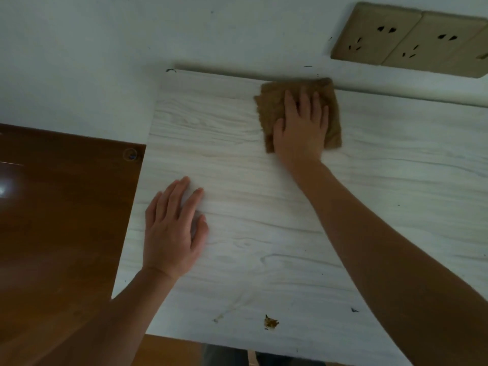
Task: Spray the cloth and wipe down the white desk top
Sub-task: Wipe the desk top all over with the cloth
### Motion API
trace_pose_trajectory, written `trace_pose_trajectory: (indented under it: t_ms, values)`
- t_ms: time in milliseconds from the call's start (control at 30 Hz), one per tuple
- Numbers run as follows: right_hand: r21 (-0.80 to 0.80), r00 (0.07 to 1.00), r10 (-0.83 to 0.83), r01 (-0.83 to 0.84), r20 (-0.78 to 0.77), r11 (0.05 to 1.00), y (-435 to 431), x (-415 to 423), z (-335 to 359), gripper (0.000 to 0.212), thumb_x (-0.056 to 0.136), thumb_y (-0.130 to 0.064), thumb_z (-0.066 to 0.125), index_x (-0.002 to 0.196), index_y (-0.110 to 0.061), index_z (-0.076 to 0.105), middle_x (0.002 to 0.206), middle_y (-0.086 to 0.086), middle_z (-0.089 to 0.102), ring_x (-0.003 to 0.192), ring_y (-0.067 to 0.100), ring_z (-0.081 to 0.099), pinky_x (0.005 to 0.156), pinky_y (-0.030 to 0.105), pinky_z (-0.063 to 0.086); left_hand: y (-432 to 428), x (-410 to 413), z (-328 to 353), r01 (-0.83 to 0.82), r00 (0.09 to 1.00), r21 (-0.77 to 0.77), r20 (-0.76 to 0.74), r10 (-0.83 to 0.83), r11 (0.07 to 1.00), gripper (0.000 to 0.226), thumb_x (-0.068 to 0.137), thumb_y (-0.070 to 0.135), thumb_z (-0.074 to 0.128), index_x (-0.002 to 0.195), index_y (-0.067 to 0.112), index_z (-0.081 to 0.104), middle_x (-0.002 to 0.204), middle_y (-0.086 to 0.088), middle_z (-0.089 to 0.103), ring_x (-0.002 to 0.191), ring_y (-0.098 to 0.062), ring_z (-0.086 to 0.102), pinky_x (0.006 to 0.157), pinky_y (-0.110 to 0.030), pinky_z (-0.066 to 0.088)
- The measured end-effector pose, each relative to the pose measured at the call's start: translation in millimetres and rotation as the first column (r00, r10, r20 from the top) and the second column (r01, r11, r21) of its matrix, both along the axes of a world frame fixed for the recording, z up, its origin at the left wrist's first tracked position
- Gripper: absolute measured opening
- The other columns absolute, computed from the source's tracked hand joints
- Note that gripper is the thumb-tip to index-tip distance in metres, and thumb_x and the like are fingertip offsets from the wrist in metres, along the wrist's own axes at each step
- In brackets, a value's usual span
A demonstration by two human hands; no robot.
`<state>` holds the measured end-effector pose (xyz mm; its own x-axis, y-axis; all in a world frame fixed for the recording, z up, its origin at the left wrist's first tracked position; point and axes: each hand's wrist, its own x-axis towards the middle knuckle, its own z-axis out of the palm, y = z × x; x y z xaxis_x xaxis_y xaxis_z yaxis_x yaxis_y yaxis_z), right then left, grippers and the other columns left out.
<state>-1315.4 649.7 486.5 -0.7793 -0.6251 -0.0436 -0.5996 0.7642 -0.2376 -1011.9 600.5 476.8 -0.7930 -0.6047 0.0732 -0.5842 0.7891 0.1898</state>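
My right hand (299,125) presses the cloth (272,107), fingers straight, at one o'clock.
Left hand (171,228) rests released on the desk top (264,220).

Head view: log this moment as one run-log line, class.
stage: wiping | right hand: flat on brown square cloth, far edge | left hand: flat on white wood-grain desk top | brown mark, near edge: untouched
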Motion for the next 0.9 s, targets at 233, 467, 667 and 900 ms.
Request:
trace_pose_trajectory:
  t_ms: [233, 467, 667, 900]
  values:
    - [-0.02, 0.809, 0.587, -0.587, 0.001, 0.809, 71, 48, 0, 0.055, 0.102, -0.037, 0.038, 0.155, -0.021, 0.035, 0.164, 0.004, 0.027, 0.153, 0.027, 0.019, 0.125, 0.049, 0.012, 1, -1, 3, -0.001, 1.0, 0.002, 0.016, 0.001, 1.0, 0.052, 0.099, 0.037, 0.045, 0.147, 0.018, 0.051, 0.161, -0.012, 0.041, 0.152, -0.032, 0.034, 0.124, -0.05, 0.025]
    - [0.066, 0.909, 0.414, -0.416, 0.039, 0.907, 95, -39, 6, 0.061, 0.099, -0.045, 0.031, 0.157, -0.025, 0.027, 0.165, 0.004, 0.024, 0.153, 0.027, 0.019, 0.125, 0.048, 0.01, 0, -1, 1, 0.003, 1.0, 0.008, 0.0, -0.003, 1.0, 0.052, 0.099, 0.037, 0.044, 0.147, 0.017, 0.052, 0.161, -0.012, 0.041, 0.153, -0.032, 0.034, 0.124, -0.049, 0.025]
    - [0.035, 0.994, 0.104, -0.105, 0.025, 0.994, 37, -43, 3, 0.063, 0.098, -0.039, 0.041, 0.157, -0.02, 0.028, 0.166, 0.008, 0.02, 0.153, 0.032, 0.013, 0.125, 0.048, 0.005, 1, -1, 4, 0.0, 1.0, 0.019, 0.015, 0.0, 1.0, 0.052, 0.099, 0.035, 0.045, 0.147, 0.017, 0.052, 0.162, -0.012, 0.04, 0.154, -0.03, 0.032, 0.125, -0.047, 0.02]
    - [0.026, 0.772, 0.635, -0.635, 0.031, 0.772, 105, 25, 4, 0.057, 0.103, -0.04, 0.033, 0.157, -0.023, 0.029, 0.166, 0.003, 0.021, 0.155, 0.026, 0.012, 0.126, 0.049, 0.008, 0, -1, 2, 0.005, 1.0, 0.004, 0.025, -0.005, 1.0, 0.053, 0.098, 0.036, 0.045, 0.148, 0.018, 0.051, 0.162, -0.012, 0.04, 0.152, -0.032, 0.033, 0.124, -0.047, 0.021]
